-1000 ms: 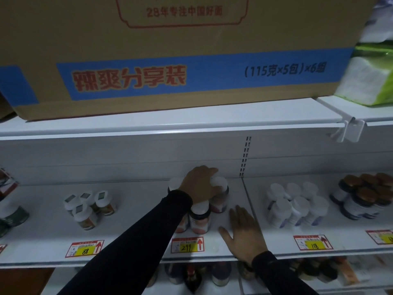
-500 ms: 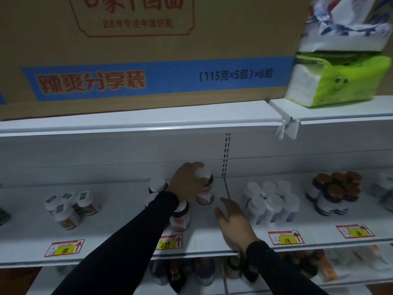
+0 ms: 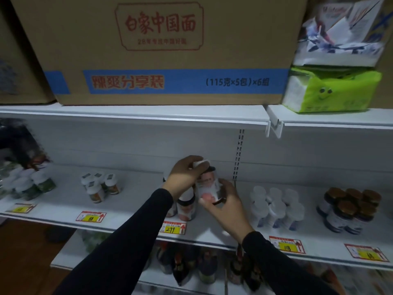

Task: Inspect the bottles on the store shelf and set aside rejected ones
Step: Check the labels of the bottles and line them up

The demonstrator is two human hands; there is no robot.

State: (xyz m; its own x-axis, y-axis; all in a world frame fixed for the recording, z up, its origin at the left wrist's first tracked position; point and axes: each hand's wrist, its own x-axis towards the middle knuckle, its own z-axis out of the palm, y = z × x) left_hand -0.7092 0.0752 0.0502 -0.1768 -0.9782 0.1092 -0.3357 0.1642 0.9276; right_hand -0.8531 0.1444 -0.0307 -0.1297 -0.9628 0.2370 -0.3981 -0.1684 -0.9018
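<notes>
Head view, sole view supplied. Landmark: the price tag marked 299 [image 3: 172, 228] on the edge of the white shelf [image 3: 136, 211].

Change noted: a second ago the left hand [image 3: 184, 175] rested on the caps of the cluster above that tag while the right hand [image 3: 225, 206] lay flat on the shelf board; now one bottle [image 3: 208, 185] is lifted clear of the board, above and just right of the tag; the left hand grips its white cap from above, fingers curled; the right hand has come up to cup its base and lower label, fingers wrapped round it.

Remaining bottles of that cluster [image 3: 186, 206] stand directly above the tag, left of the lifted one; white-capped bottles [image 3: 276, 206] stand well right of the tag, untouched.

Assessment: inspection of this bottle appears to have begun; no verdict is evident; no set-aside spot can be identified.
</notes>
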